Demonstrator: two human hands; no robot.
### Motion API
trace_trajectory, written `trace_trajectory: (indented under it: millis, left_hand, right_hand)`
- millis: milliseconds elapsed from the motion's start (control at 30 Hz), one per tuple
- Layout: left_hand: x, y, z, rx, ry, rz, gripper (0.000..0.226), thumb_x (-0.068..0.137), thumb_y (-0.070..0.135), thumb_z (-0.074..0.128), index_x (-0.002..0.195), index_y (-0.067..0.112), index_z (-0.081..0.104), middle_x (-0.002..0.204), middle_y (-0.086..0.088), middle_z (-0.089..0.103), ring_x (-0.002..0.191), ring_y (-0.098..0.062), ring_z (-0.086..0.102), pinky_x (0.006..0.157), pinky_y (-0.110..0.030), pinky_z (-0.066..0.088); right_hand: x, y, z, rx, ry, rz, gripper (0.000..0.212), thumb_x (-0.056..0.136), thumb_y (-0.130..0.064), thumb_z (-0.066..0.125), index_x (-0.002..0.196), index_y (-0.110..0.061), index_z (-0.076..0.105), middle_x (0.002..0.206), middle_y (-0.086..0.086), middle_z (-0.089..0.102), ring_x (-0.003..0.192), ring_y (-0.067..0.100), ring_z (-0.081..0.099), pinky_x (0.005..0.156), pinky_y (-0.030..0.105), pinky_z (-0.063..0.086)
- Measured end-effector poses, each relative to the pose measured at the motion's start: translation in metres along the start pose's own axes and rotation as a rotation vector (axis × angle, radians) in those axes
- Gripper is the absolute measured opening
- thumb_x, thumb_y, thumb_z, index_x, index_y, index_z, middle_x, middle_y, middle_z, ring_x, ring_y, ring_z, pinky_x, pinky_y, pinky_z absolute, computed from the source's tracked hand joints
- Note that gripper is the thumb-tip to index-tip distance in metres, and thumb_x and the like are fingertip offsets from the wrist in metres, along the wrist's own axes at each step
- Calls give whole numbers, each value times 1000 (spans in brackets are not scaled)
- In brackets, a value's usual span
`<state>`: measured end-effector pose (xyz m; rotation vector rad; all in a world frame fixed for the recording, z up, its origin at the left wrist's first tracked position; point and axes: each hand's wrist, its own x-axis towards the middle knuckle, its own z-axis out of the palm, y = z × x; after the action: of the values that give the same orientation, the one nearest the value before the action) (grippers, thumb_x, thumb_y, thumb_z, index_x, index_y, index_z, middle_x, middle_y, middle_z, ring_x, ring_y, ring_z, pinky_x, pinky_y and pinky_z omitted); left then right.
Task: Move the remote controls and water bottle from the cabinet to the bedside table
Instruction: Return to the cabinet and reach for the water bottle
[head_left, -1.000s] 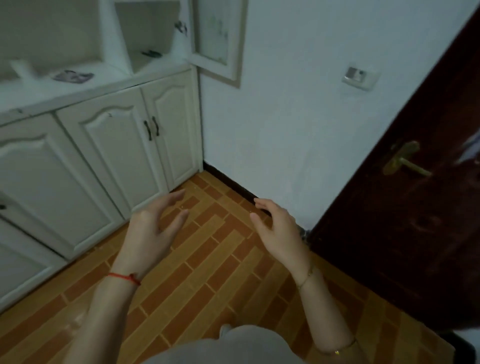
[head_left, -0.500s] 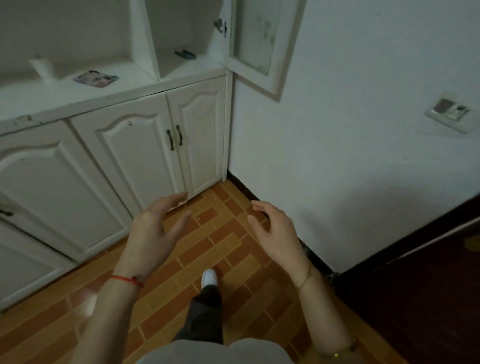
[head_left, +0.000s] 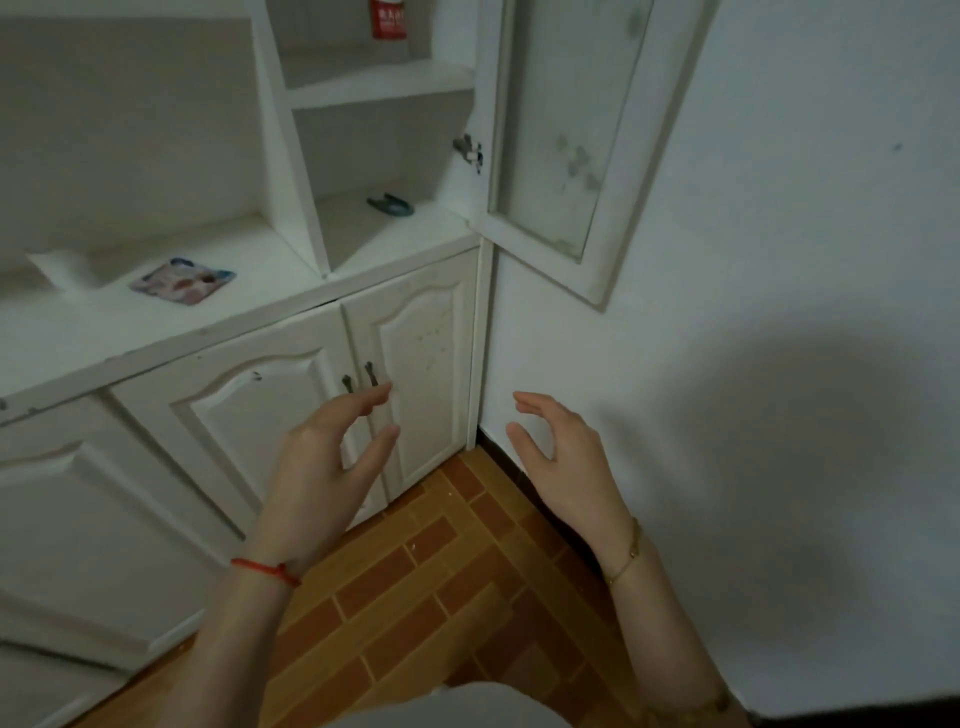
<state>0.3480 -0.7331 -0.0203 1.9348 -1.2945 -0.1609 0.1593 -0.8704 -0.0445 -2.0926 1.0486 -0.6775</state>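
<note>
A white cabinet (head_left: 156, 343) fills the left side, with closed lower doors and an open shelf section above. My left hand (head_left: 322, 467) hovers in front of the lower doors, empty, fingers apart. My right hand (head_left: 561, 457) is held beside it near the wall corner, also empty and spread. On the lower open shelf lies a small dark object (head_left: 390, 204). A red-labelled item (head_left: 387, 18) stands on the upper shelf at the frame's top edge. I see no remote control or water bottle clearly.
A glass-paned cabinet door (head_left: 566, 140) hangs open against the white wall (head_left: 779, 312). A colourful flat packet (head_left: 182, 280) and a white object (head_left: 62, 267) lie on the countertop. Brown brick-pattern floor (head_left: 415, 597) lies below my hands.
The view has swung left and up, away from the dark door, toward the cabinet. The cabinet is closer and both empty hands have risen in front of it.
</note>
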Motion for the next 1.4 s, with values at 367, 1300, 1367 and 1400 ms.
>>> trace_trajectory:
  millis: [367,1300,1367,1400]
  left_hand:
    - [137,-23,33,1,14,9,42,90,32,60,131,23,58,126,7,62,116,-10,59,98,-31,49]
    - [510,-1,6,42,358,68,45,91,27,62,134,20,55,122,3,66,108,-11,62,95,-28,49]
    - [537,-7,-1,23,355,31,46,90,26,63,134,18,54,122,0,66,107,-14,63,95,-31,50]
    - [551,-11,-5,32,358,11,47,89,26,63,135,16,54,122,-2,66,108,-16,63,95,-33,50]
  right_hand:
    - [144,23,4,32,-19,-21,40,99,-30,54,138,-21,51,134,-6,58,128,11,48,109,22,34]
    - [558,-90,-43,168,50,-482,38,97,-26,57,133,-12,56,131,2,63,121,15,56,104,29,44]
    - [582,-110,-46,197,96,-497,37,98,-26,56,131,-12,57,131,3,63,119,16,58,103,31,46]
    - [595,-121,-48,208,113,-503,37,98,-26,55,132,-11,57,132,3,62,119,16,58,103,30,46]
